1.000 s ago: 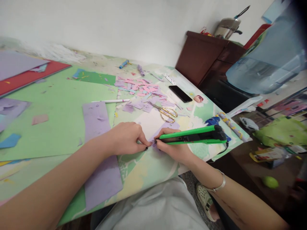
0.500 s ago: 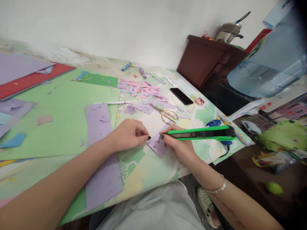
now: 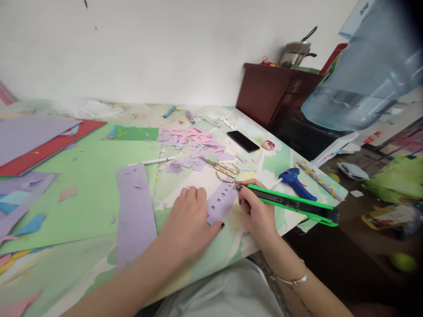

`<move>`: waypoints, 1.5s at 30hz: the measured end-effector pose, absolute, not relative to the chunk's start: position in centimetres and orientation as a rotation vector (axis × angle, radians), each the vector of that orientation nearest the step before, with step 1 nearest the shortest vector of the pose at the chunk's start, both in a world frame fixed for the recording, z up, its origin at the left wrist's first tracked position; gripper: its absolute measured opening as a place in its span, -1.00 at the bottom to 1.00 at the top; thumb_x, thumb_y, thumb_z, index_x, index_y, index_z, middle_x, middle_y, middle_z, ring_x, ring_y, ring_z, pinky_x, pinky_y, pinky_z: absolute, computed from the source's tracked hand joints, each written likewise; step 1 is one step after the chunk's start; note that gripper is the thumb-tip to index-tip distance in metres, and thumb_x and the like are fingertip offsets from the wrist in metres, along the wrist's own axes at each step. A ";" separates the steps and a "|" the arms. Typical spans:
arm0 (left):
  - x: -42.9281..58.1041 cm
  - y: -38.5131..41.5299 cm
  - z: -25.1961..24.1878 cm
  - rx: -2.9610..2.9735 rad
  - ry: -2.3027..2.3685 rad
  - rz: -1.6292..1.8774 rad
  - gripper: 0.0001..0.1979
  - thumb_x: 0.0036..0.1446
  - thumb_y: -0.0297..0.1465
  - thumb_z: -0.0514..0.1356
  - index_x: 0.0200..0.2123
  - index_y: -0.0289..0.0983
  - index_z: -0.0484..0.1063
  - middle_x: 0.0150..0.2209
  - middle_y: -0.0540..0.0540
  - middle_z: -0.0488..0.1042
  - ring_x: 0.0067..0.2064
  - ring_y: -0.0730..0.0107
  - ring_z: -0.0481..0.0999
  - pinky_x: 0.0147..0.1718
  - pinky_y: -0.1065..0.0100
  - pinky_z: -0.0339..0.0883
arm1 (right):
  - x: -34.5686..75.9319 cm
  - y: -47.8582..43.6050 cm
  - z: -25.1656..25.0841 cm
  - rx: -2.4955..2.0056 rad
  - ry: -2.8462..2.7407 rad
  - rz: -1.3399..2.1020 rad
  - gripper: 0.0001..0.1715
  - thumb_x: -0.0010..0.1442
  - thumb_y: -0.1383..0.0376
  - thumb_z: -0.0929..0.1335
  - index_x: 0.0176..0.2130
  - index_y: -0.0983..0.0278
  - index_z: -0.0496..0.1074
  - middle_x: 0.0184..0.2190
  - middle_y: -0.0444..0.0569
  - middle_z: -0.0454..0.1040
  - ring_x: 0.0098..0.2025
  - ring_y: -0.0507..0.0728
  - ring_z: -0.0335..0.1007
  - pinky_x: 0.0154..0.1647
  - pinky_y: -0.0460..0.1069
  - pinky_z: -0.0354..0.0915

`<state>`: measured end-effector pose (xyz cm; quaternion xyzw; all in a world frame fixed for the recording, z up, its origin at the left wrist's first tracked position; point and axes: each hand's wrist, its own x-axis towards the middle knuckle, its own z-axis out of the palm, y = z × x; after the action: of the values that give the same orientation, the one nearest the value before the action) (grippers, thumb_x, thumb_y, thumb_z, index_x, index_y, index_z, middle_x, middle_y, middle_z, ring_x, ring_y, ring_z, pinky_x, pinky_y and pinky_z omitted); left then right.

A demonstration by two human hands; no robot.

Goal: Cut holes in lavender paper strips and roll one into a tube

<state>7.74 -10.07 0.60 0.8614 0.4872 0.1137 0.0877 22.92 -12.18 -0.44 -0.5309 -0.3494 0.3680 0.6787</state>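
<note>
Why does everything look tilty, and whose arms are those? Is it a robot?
No robot here! These are a person's bare hands. One camera, worn on that person's head, took every picture, looking forward and down.

The right hand holds a green and black tool that looks like a craft knife. The left hand touches a purple paper piece with a row of round spots, perhaps holes.

On the table lie gold-handled scissors, a black phone, a blue glue gun and many paper scraps.
</note>
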 end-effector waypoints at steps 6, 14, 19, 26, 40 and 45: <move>8.8 -10.8 0.6 2.566 1.493 0.318 -0.74 -0.08 -0.29 0.12 -0.31 -0.31 0.30 -0.29 -0.22 0.35 -0.16 0.04 0.30 -0.19 0.13 0.19 | 23.3 -12.2 -0.5 -1.115 -0.754 0.835 -0.90 -0.02 0.31 0.35 -0.40 0.27 0.36 -0.71 -0.26 0.07 -0.67 -0.08 -0.13 -0.68 -0.12 -0.23; 8.7 -10.3 1.0 2.520 1.459 0.282 -0.80 -0.13 -0.34 0.09 -0.39 -0.31 0.32 -0.29 -0.27 0.40 -0.16 0.01 0.36 -0.22 0.13 0.21 | 23.3 -12.2 -0.4 -1.071 -0.673 0.949 -0.86 -0.08 0.33 0.39 -0.42 0.29 0.37 -0.68 -0.24 0.11 -0.65 -0.08 -0.14 -0.66 -0.12 -0.25; 8.1 -9.4 1.3 2.361 1.422 0.388 -0.86 -0.11 -0.41 0.07 -0.39 -0.28 0.29 -0.31 -0.18 0.41 -0.23 0.16 0.40 -0.28 0.23 0.24 | 23.2 -12.3 -0.5 -1.081 -0.730 0.942 -0.87 -0.06 0.30 0.38 -0.41 0.29 0.39 -0.72 -0.25 0.05 -0.66 -0.07 -0.19 -0.65 -0.10 -0.30; 5.9 -7.1 2.2 1.766 0.999 0.680 -0.88 0.00 -0.36 0.09 -0.40 -0.28 0.33 -0.50 0.02 0.39 -0.46 0.43 0.36 -0.47 0.41 0.23 | 23.3 -12.5 -0.8 -1.089 -0.774 0.910 -0.82 -0.05 0.26 0.41 -0.38 0.29 0.41 -0.70 -0.25 0.09 -0.65 -0.08 -0.15 -0.65 -0.11 -0.27; 3.1 -5.7 3.7 1.456 0.964 1.493 -0.87 -0.14 -0.38 0.31 -0.46 -0.28 0.47 -0.50 -0.01 0.55 -0.42 0.37 0.51 -0.38 0.38 0.38 | 22.6 -11.7 1.2 -1.016 -1.422 1.090 -0.78 -0.03 0.17 0.44 -0.37 0.26 0.55 -0.26 0.02 0.47 -0.30 0.12 0.37 -0.39 -0.05 0.27; 2.3 -6.3 4.1 2.019 0.918 1.877 -0.89 0.03 -0.49 0.21 -0.40 -0.22 0.53 -0.26 -0.07 0.58 -0.21 0.32 0.55 -0.12 0.28 0.38 | 21.8 -9.9 4.3 -0.906 -1.655 0.873 -0.83 -0.09 0.21 0.49 -0.38 0.18 0.58 -0.21 0.00 0.52 -0.03 0.24 0.32 0.06 0.12 0.18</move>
<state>2.26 -6.27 4.06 0.6901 0.3137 0.6416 0.1175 21.82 -9.90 4.32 -0.3757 -0.6863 0.3622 0.5067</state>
